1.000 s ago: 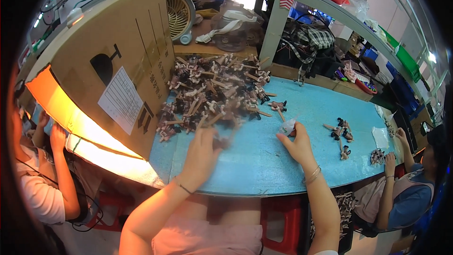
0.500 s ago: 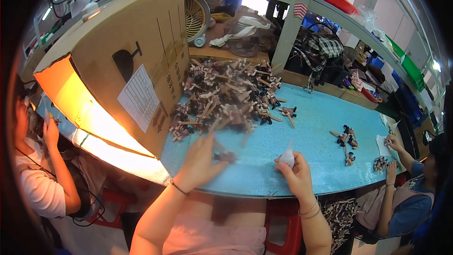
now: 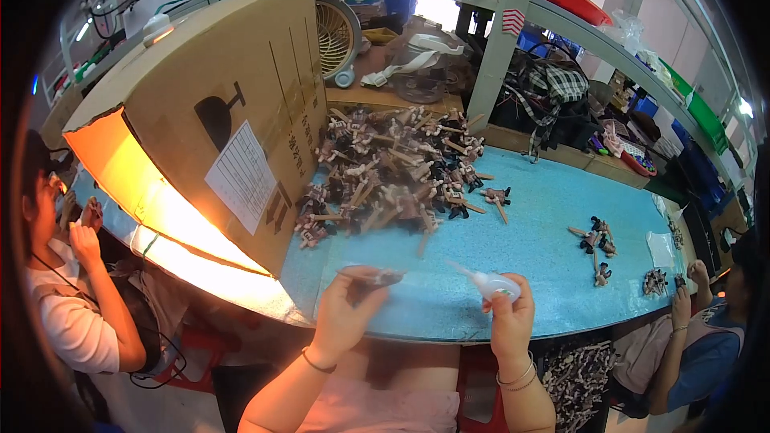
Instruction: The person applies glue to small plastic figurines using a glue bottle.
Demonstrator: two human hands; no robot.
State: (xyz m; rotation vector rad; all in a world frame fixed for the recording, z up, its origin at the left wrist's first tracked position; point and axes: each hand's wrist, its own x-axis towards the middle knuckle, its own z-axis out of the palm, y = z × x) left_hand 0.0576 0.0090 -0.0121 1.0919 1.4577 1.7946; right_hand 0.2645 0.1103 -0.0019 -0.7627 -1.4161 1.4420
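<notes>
Near the table's front edge, my left hand [image 3: 343,314] pinches a small figurine [image 3: 387,277], blurred by motion. To its right, my right hand [image 3: 512,322] is closed around a white squeeze bottle [image 3: 500,287] with a thin nozzle. The bottle is tilted, its nozzle pointing up and left toward the figurine; a gap shows between them. Beyond both hands lies a large heap of similar figurines [image 3: 381,164], with flat wooden sticks among them. One figurine [image 3: 497,196] sits apart at the heap's right side.
A big cardboard box [image 3: 265,112], lit orange inside, stands left of the heap on the blue table [image 3: 529,248]. Several figurines [image 3: 597,244] lie at the right. Co-workers sit at either side. Behind are a fan [image 3: 335,36] and a metal shelf post [image 3: 501,56].
My left hand has drawn back from the heap toward me with the figurine. The squeeze bottle in my right hand has tipped from upright to pointing left.
</notes>
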